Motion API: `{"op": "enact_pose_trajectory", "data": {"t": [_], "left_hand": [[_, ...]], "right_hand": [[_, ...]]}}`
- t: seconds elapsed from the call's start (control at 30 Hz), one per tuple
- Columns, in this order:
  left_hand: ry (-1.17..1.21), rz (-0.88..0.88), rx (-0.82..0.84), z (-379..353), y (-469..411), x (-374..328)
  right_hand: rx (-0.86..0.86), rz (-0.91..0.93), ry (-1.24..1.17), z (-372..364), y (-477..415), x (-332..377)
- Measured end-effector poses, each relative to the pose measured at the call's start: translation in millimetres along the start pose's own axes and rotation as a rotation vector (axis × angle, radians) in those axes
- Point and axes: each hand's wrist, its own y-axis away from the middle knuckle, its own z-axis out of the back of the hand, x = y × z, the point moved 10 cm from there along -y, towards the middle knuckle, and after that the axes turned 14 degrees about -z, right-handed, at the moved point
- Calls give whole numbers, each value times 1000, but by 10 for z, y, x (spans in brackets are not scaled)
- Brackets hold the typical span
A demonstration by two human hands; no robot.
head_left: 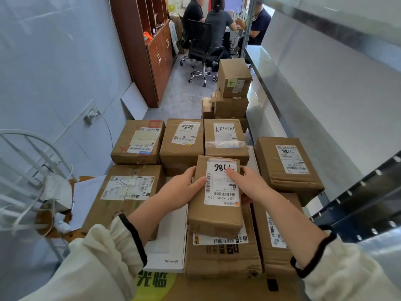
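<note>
Held between left hand [182,190] and right hand [249,183], thumbs curled onto its top, over a larger labelled carton [221,257]: oblong brown cardboard parcel [214,218], creased and taped, bearing a white barcode label [221,187] with black marker digits.

A small brown cardboard parcel [214,216], oblong and taped shut, sits lengthwise over the far end of the larger carton [221,257]; whether it rests on that carton or is lifted just clear of it I cannot tell. A white shipping label [221,183] covers most of its top, with barcodes, black handwritten digits at the far end and "507 N705 094" at the near end. The left hand [180,187] and right hand [251,183] grip its 2 long sides, thumbs on top.
</note>
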Motion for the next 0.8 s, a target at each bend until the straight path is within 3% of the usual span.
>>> {"op": "enact_pose_trajectory", "data": {"t": [0.17,0.27,0.53,0.8], "left_hand": [[-129,-16,303,-193,319,46],[-239,-31,362,-194,362,78],[-176,-67,221,205,229,95],[-343,37,89,440,54,105]], "right_hand": [[-44,173,55,91,9,181],[-4,217,63,44,44,231],[-135,145,215,307,291,-6],[82,-106,297,216,605,-522]]}}
